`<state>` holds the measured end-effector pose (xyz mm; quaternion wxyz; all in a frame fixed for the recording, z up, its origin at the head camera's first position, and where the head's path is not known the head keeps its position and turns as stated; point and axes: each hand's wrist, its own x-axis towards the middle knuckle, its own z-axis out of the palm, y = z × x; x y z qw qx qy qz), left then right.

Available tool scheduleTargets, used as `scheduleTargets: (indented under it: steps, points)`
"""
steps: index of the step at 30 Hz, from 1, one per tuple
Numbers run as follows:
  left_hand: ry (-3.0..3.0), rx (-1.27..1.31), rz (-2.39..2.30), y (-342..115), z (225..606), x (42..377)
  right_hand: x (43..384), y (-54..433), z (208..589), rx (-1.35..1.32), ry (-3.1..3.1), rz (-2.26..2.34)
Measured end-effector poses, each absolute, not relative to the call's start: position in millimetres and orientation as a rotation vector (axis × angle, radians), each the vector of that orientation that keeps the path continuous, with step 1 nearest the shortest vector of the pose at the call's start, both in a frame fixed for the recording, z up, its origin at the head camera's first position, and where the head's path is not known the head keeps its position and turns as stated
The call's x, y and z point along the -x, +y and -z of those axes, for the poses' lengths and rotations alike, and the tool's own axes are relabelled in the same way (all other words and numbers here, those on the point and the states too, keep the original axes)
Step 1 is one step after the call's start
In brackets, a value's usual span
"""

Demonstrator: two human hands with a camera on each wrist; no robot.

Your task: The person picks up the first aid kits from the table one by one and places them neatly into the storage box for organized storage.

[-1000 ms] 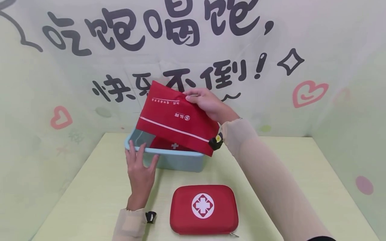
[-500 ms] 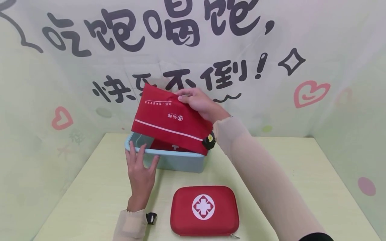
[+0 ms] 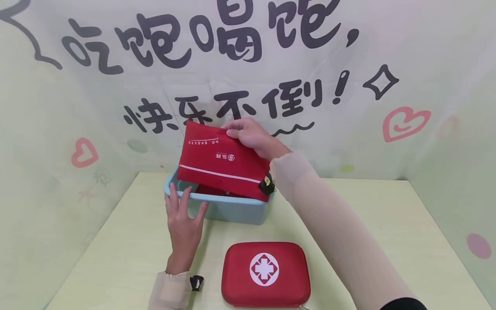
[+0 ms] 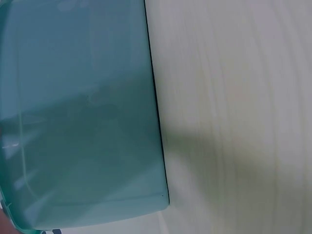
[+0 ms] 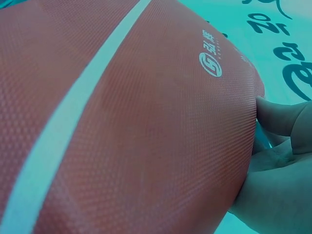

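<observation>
My left sleeve and right sleeve are plain beige; black left wrist camera; black right wrist camera, marked yellow.

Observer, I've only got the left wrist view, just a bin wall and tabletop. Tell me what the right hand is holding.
Observer: The right hand has a red pouch in its grip, pinched near the upper edge.
Operator: Give me its position.
Observer: In the head view it's tilted over the opening of the bin.
Operator: Report anything else outside my frame.
Observer: A red case lies flat on the table, on the near side of the bin and apart from it.
</observation>
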<state>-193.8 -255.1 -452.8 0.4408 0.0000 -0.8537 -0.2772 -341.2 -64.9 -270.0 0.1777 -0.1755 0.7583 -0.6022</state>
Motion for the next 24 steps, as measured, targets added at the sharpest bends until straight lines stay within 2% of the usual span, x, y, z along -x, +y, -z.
scheduleTargets:
  steps: [14, 24]
  points:
    - [-2.096, 0.002, 0.686, -253.5, 453.4, 194.0, 346.5, -49.6, 276.3, 0.648, 2.209, 1.338]
    - [-2.106, -0.004, 0.689, -253.1, 452.8, 193.7, 350.4, -29.5, 283.6, 0.539, 2.391, 1.288]
